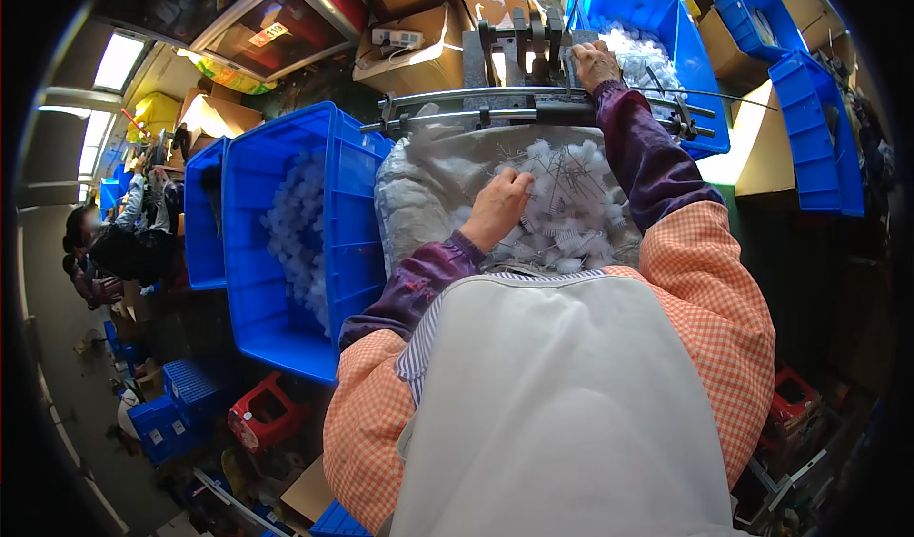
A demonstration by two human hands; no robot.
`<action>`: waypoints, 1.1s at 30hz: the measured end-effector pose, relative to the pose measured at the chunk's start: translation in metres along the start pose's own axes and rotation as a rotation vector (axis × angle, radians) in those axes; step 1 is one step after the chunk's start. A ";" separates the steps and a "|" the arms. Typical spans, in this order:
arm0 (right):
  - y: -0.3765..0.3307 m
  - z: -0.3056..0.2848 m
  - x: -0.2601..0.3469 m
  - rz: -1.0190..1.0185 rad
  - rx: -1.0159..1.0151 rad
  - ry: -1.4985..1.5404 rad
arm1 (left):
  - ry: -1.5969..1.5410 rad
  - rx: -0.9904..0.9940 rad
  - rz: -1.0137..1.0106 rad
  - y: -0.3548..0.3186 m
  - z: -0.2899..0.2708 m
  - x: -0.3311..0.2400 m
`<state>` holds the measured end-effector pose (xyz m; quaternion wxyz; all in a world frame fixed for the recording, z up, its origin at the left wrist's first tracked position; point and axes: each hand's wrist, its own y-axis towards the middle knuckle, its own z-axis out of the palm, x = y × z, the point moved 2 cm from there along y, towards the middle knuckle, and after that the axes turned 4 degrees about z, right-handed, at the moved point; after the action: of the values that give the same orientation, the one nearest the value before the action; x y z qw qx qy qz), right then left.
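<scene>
My left hand [497, 210] is over a cloth-lined work surface [409, 189], its fingers curled together in a pinch. Whatever they hold is too small to make out. Beside those fingertips lie thin metal pins [571, 177] on a heap of small white translucent plastic pieces [583, 244]. Farther off, my right hand [596, 65] rests at the right end of a metal fixture [514, 51] with upright blocks. Its fingers are bent over the edge, and their tips are partly hidden. Two metal rods [457, 118] run crosswise in front of the fixture.
Left of the work surface stands a blue bin [246, 251] holding white pieces. Another blue bin [700, 61] with white pieces is behind my right hand. Cardboard boxes [433, 66] sit at the back, a red stool [267, 413] at lower left. A person [133, 237] is at far left.
</scene>
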<state>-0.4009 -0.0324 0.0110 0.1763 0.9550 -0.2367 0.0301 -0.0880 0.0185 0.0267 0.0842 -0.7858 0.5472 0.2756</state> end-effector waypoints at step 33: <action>0.010 0.003 -0.005 0.104 0.158 0.028 | -0.247 -0.310 -0.194 -0.019 -0.039 0.026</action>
<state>-0.4098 -0.0398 0.0105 0.1017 0.9518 -0.2804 0.0712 -0.0508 -0.0118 0.0424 0.0551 -0.7986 0.4056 0.4412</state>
